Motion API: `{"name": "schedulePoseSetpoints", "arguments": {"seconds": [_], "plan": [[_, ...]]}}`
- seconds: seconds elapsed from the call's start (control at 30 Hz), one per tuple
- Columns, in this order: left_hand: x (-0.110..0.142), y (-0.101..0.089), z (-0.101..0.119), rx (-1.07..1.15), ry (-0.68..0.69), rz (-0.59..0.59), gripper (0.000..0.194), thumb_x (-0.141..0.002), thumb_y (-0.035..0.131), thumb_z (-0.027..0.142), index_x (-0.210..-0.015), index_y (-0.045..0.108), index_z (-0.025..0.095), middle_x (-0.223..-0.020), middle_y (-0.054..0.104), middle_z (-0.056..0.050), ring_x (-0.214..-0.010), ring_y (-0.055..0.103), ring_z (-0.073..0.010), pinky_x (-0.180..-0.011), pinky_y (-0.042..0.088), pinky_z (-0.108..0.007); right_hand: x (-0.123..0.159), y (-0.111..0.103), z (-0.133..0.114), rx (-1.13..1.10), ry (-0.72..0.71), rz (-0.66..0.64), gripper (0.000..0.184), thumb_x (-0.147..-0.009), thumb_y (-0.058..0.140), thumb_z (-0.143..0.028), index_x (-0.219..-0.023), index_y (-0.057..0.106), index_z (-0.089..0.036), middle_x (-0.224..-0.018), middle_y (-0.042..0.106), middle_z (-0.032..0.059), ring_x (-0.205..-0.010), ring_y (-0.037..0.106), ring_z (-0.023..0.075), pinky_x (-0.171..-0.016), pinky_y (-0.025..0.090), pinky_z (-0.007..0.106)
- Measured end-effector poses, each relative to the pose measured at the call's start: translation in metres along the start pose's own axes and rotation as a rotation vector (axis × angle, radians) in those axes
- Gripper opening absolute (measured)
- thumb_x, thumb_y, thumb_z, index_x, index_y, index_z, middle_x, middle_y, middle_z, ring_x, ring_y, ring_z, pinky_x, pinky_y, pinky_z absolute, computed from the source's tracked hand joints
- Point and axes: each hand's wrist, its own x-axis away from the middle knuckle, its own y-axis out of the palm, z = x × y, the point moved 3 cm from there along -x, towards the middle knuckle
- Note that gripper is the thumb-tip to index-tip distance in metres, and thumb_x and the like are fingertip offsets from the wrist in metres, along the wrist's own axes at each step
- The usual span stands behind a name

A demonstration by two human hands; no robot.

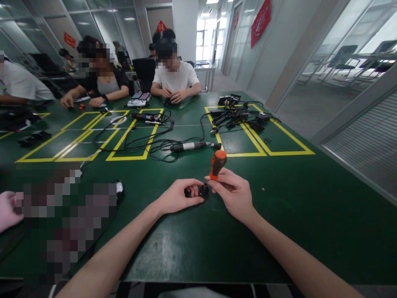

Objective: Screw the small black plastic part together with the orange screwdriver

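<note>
Close to the middle of the green table (149,252), my left hand (181,195) pinches a small black round part (204,191) with a short stub on top, between thumb and fingers. My right hand (234,191) is closed on a screwdriver (218,164) with an orange and black handle, thick end up. Its lower end lies behind my fingers, just right of the black part. Whether the tool touches the part cannot be made out.
Beyond my hands lies a grey and black electric screwdriver (192,146) with its cable. A heap of black cables and adapters (235,116) sits at the back right, among yellow tape outlines (288,153). Several people sit around the table; one person's hand (9,211) is at left.
</note>
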Motion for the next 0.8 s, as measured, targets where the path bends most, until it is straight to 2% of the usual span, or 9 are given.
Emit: {"name": "schedulePoseSetpoints", "arguments": {"seconds": [0.13,0.3,0.4,0.5,0.63,0.73,0.8], "plan": [[0.0003,0.001,-0.0003,-0.031,0.028,0.001,0.027,-0.081,0.076,0.028,-0.104,0.071,0.015,-0.072,0.059,0.005,-0.066,0.052,-0.0111,-0.067,0.043,-0.024,0.0009,-0.0013,0.0,-0.033,0.063,-0.007,0.007,-0.087,0.075,-0.024,-0.091,0.08,-0.022,-0.078,0.076,0.0033,-0.058,0.066,0.0154,-0.058,0.061,0.031],[0.0007,0.0024,-0.0006,-0.068,0.053,0.025,0.025,-0.082,0.076,0.029,-0.104,0.072,0.016,-0.072,0.058,0.005,-0.066,0.052,-0.0112,-0.066,0.042,-0.024,0.0019,0.0,-0.001,-0.069,0.071,-0.081,0.017,-0.093,0.07,-0.035,-0.092,0.076,-0.019,-0.079,0.076,0.0055,-0.058,0.069,0.0162,-0.059,0.063,0.032],[0.0009,0.0032,-0.0004,-0.082,0.047,0.033,0.028,-0.082,0.077,0.029,-0.107,0.071,0.015,-0.072,0.058,0.005,-0.066,0.052,-0.0113,-0.065,0.042,-0.024,0.0032,0.0007,-0.0002,-0.093,0.074,-0.061,0.016,-0.089,0.076,-0.035,-0.095,0.072,-0.02,-0.078,0.076,0.0037,-0.057,0.069,0.0155,-0.059,0.061,0.03],[0.0009,0.0038,-0.0008,-0.096,0.043,0.033,0.031,-0.082,0.078,0.032,-0.108,0.071,0.015,-0.072,0.059,0.005,-0.065,0.052,-0.0113,-0.064,0.041,-0.023,0.0038,0.0009,-0.0012,-0.087,0.072,-0.037,0.016,-0.086,0.08,-0.033,-0.089,0.069,-0.022,-0.074,0.075,0.0016,-0.057,0.067,0.0151,-0.059,0.059,0.029],[0.0007,0.0036,-0.0015,-0.179,0.052,0.041,0.027,-0.084,0.078,0.031,-0.106,0.073,0.016,-0.073,0.059,0.004,-0.065,0.051,-0.0115,-0.062,0.039,-0.023,0.0012,0.0011,-0.0062,-0.034,0.018,-0.064,0.016,-0.09,0.075,-0.035,-0.083,0.072,-0.022,-0.076,0.072,0.0021,-0.059,0.065,0.0149,-0.059,0.058,0.028],[0.0007,0.0023,-0.0007,-0.303,0.093,0.072,0.023,-0.084,0.079,0.032,-0.101,0.075,0.017,-0.077,0.062,0.002,-0.069,0.053,-0.0133,-0.066,0.04,-0.025,-0.001,0.0014,-0.0051,-0.041,0.019,-0.063,0.027,-0.096,0.067,-0.043,-0.081,0.071,-0.021,-0.075,0.068,0.0023,-0.056,0.063,0.0142,-0.054,0.055,0.028],[0.0008,0.001,-0.0003,-0.355,0.117,0.102,0.026,-0.084,0.08,0.033,-0.104,0.075,0.018,-0.082,0.064,0.0,-0.074,0.055,-0.0149,-0.069,0.042,-0.026,-0.0014,0.0023,-0.0009,-0.06,0.042,-0.064,0.032,-0.099,0.062,-0.047,-0.082,0.071,-0.021,-0.07,0.067,0.0019,-0.053,0.061,0.0137,-0.054,0.055,0.028]]}}
